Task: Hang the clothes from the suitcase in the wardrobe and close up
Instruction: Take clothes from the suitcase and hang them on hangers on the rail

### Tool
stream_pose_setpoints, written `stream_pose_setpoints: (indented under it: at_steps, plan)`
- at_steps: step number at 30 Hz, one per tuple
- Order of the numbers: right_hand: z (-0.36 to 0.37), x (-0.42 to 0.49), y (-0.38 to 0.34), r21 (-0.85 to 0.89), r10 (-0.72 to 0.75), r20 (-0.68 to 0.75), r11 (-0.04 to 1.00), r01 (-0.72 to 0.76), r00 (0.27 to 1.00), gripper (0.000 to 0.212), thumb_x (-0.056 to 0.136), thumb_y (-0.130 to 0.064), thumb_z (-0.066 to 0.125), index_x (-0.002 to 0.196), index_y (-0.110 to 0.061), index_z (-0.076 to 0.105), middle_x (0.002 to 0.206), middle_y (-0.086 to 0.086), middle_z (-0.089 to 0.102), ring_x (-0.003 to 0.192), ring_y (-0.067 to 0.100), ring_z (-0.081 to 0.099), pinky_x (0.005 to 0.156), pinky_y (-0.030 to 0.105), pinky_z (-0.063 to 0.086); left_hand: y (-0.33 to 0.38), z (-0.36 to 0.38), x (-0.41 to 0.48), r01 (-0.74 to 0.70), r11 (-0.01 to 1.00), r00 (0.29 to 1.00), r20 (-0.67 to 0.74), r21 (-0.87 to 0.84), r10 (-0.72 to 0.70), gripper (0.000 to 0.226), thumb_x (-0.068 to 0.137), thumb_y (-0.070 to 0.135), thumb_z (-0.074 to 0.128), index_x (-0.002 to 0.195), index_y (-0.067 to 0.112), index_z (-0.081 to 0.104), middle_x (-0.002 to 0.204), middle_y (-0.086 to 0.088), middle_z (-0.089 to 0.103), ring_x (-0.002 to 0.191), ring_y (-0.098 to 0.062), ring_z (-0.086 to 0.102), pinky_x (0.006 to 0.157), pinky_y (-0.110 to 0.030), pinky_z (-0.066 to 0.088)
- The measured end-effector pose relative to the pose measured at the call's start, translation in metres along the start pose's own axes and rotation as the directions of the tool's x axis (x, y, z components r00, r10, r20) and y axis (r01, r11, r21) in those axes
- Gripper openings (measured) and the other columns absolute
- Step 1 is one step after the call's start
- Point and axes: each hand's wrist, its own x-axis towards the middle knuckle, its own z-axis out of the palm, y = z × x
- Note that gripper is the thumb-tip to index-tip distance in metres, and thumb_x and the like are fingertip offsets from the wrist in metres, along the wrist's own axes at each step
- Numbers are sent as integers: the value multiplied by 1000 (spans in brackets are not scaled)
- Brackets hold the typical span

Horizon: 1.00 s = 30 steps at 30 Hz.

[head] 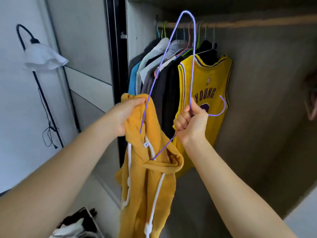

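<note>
Left hand (pixel 126 115) grips the yellow hoodie (pixel 151 179) by its collar, garment hanging toward 6 o'clock. Right hand (pixel 192 122) is fisted round the purple hanger (pixel 193 66), one arm inside the collar; wardrobe rail (pixel 248 24) at 12 o'clock

Wardrobe rail (pixel 248 24) with dark clothes (pixel 164 78) and a yellow jersey (pixel 211 74) on hangers (pixel 213 41).

Soft light falls brightest on the left wall (pixel 13 100); the wardrobe (pixel 265 83) inside is dim. Wide-angle distortion bends the edges, and the right margin blurs.
</note>
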Motion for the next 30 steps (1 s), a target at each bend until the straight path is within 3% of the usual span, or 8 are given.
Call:
stream_pose_setpoints:
  at_steps: [3,6,11,15,18,20,24,30]
  plan:
    - [-22,-10,40,-267,48,69,963,-28,996,43,96,-31,55,58,-16,45,45,-5,25,40,10,17,41,26,11,9,-21,-5,-49,998,997,-66,-35,46,25,93,33,59,82,12,66,67,-9,69,54,-20,67,55,-32,57]
    - [-41,-11,48,-563,62,210,824,69,976,44,97,-26,57,58,-9,46,45,0,27,39,12,22,41,23,17,14,-49,-7,-99,993,977,-195,-61,85,19,93,28,58,79,15,62,56,-2,68,54,-15,65,59,-29,56]
    - [-35,3,19,-858,83,362,418,298,928,46,98,-26,57,57,-6,53,46,12,44,42,21,39,63,36,44,-8,-86,-17,-54,993,964,-266,-105,24,18,92,14,54,74,14,59,52,-1,65,44,-12,63,42,-23,53]
    - [-39,17,4,-915,174,403,81,395,898,49,95,-42,59,54,-16,57,49,-1,51,49,8,47,65,28,45,-19,-102,-27,-50,947,984,-179,-317,-8,29,85,17,50,56,18,48,58,-2,47,52,-18,49,57,-26,50]
    - [-43,24,-1,-930,238,357,-3,368,903,47,94,-44,59,56,-17,59,48,-8,53,51,3,51,66,24,47,-24,-103,-37,-52,993,990,-134,-108,37,3,83,13,65,86,11,65,77,-6,69,65,-17,67,70,-30,59]
    - [-41,26,-4,-926,285,342,-59,373,895,45,93,-44,60,58,-16,62,51,-5,55,56,7,54,68,26,48,-31,-101,-39,-33,997,984,-173,68,45,26,76,5,73,101,8,66,94,-8,71,80,-18,68,83,-34,56]
    - [-27,24,9,-855,384,322,-274,440,865,45,92,-36,63,52,-17,57,53,2,48,57,14,49,61,31,42,-34,-91,-44,-113,906,921,-298,408,250,26,70,-1,80,83,16,64,87,-2,66,81,-15,62,73,-27,53]
    - [14,27,14,-841,357,428,-178,511,830,40,90,-37,66,56,-16,67,48,-4,55,49,8,51,58,25,44,-17,-71,-50,-208,917,945,-171,341,277,21,80,16,75,99,14,68,92,-5,73,87,-18,70,79,-32,57]
